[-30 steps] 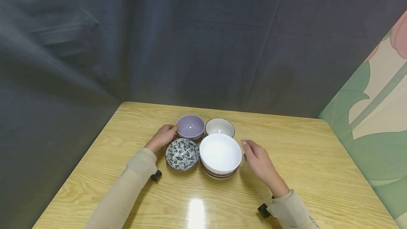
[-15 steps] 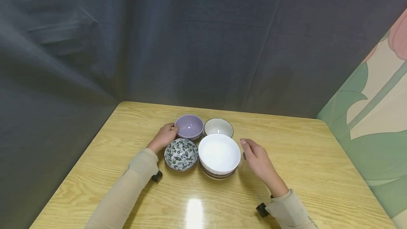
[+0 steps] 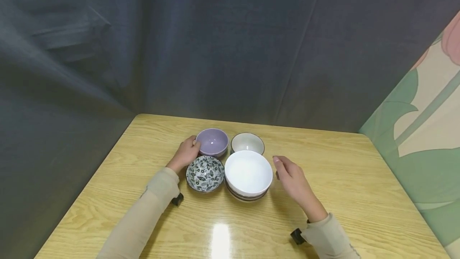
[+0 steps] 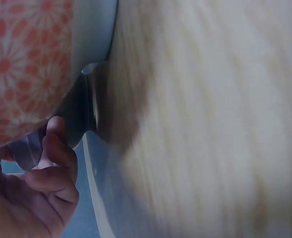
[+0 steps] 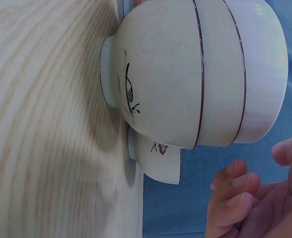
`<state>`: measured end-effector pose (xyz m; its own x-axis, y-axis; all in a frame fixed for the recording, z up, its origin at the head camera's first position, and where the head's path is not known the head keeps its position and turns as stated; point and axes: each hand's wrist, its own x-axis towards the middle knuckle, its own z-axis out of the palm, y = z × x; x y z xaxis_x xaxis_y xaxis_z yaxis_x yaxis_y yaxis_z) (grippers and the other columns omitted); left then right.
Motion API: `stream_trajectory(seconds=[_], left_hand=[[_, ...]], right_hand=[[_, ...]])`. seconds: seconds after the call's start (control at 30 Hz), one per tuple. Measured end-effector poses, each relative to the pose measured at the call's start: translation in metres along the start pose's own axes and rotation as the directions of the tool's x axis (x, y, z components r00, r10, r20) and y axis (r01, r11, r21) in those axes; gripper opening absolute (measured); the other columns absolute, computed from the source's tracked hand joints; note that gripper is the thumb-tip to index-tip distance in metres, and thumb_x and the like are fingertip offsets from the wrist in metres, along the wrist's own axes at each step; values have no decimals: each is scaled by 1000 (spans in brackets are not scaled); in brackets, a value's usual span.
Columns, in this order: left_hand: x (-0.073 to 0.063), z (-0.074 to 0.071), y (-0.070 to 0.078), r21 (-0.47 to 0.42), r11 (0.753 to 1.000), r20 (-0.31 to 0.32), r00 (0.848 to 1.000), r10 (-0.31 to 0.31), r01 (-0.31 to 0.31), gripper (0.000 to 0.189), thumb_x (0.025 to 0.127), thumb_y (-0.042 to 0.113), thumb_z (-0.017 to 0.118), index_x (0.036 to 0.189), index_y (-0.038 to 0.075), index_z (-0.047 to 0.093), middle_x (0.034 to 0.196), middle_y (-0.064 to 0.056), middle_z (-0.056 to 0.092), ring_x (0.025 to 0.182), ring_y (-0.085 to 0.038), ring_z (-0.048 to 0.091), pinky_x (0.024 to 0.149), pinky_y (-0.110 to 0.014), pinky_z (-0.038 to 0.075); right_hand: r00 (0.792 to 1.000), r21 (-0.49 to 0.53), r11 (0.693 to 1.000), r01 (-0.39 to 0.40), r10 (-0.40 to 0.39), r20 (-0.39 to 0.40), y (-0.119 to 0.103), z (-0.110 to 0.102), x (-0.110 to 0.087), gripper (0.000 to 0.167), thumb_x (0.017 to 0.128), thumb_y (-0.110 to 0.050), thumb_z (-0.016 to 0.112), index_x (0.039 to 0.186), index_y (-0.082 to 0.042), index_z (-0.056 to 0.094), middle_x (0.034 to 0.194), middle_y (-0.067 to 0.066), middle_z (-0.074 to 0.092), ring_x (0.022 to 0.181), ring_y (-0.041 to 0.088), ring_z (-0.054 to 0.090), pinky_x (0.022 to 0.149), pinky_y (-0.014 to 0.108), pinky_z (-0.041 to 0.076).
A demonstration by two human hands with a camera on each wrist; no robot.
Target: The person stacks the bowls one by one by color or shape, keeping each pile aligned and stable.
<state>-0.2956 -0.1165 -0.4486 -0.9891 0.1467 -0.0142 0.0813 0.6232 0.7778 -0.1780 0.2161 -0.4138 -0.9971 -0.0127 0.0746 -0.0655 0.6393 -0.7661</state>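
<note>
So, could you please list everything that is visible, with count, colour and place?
purple bowl: one, purple, back left
cream bowl: one, off-white with dark rim, back right
leaf-patterned bowl: one, white and dark green inside, front left
bowl stack: three nested, white above cream, front right
table: one, light wood, beneath bowls
curtain: one, dark blue-grey, behind and left
floral panel: one, green, pink, cream, right
wrist devices: two, black, near cuffs
sleeves: two, beige, both forearms
left hand: one, bare, pinching the purple bowl
right hand: one, bare, beside the stack

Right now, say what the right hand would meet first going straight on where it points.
Probably the rear white bowl, beyond the bowl stack; depth is unclear, so the right hand might pass above it.
</note>
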Motion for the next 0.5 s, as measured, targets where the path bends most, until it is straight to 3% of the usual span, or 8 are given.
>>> stream_trajectory(seconds=[0.17,0.27,0.37,0.5], left_hand=[[0,-3,-2,6,1000,-12,1000,2,-2,51,104,23,35,143,-10,43,142,-30,50,132,-41,49,114,-51,34],[-2,-3,-4,5,1000,-16,1000,-11,11,51,104,22,35,143,-10,43,135,-29,55,120,-38,58,109,-51,40],[-3,-4,-6,1,1000,-23,999,-28,28,50,104,22,35,143,-9,44,116,-25,64,97,-30,65,98,-47,48],[-3,-5,-9,-14,999,-39,999,-37,36,48,104,21,36,141,-8,46,84,-13,68,70,-18,64,83,-40,52]], right_hand=[[1000,-6,1000,3,-3,-1,0,0,1,56,109,-43,33,131,2,58,81,11,58,72,21,51,63,33,43],[1000,-2,1000,2,-2,4,0,1,1,56,109,-43,33,133,2,58,81,11,59,71,21,51,62,33,43],[1000,-3,1000,1,-1,9,-1,0,1,56,109,-43,33,134,2,57,82,11,59,72,21,51,63,33,43],[1000,-6,1000,-5,5,16,-2,-1,-1,58,109,-43,33,136,2,55,84,12,60,74,21,52,63,33,43]])
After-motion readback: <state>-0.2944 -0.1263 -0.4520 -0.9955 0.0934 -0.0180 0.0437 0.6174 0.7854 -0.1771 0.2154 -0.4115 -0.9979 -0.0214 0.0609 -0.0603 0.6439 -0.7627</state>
